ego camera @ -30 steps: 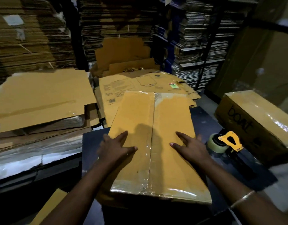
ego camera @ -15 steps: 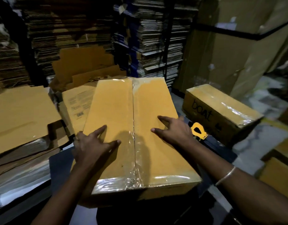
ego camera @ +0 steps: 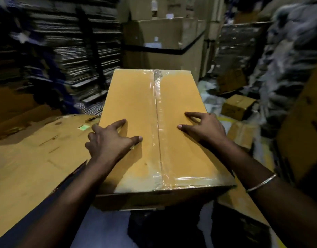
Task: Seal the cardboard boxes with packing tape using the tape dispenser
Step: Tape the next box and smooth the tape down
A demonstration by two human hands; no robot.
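- Two hands rest on one cardboard box (ego camera: 136, 108). The left hand (ego camera: 107, 140) lies at the box's left edge, thumb and forefinger spread flat on the lid, the other fingers over the edge. The right hand (ego camera: 206, 127) lies on the right half of the lid, near its right edge, fingers straight and splayed. Neither hand curls round anything.
- One thin metal bangle (ego camera: 261, 182) circles the right wrist.
- The box fills the middle of the view, long side running away from the person. One strip of clear tape (ego camera: 156, 140) runs down the centre seam from far edge to near edge, and more tape shines along the near edge on the right half. The flaps are closed.
- To the left, one large flattened sheet of cardboard (ego camera: 37, 158) lies just beside the box, with one small green sticker (ego camera: 83, 127) on it; its writing is too blurred to read.
- Below the box, a dark blue surface (ego camera: 100, 228) shows.
- To the right, one small brown carton (ego camera: 237, 106) sits on the littered floor, well apart from the box; its print cannot be read.
- Behind, one big carton (ego camera: 161, 38) with a black band stands in the middle, and stacks of flat cardboard (ego camera: 86, 51) fill the shelving at left.
- The room is dim and its edges are blurred.
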